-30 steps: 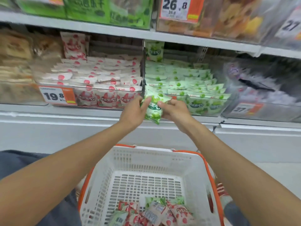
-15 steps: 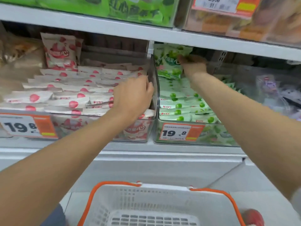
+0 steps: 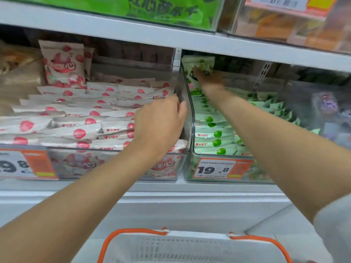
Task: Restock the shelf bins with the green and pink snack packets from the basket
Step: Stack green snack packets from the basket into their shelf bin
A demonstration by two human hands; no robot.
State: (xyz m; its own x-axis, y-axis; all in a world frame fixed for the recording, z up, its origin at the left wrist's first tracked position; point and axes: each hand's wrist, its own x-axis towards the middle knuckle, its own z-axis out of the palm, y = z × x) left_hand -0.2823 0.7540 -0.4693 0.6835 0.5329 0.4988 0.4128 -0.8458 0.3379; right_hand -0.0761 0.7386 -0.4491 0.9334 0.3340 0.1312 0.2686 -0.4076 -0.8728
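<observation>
Left hand (image 3: 161, 122) has edged right onto the pink bin (image 3: 114, 164) side wall, fingers curled over its rim, pink packets (image 3: 79, 118) packed tight beside it. Green bin (image 3: 190, 168) is nearly full w/ the upper shelf (image 3: 133, 33) low overhead, so little room at the back. Right hand (image 3: 210, 78) reaches in there, pinching an upright green packet (image 3: 197, 63); basket (image 3: 190, 242) sits below.

Green bags (image 3: 161, 10) sit above orange price tags (image 3: 216, 168).

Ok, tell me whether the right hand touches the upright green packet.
Touching. In the head view the right hand lays its fingertips on the upright green packet; no gap shows.
</observation>
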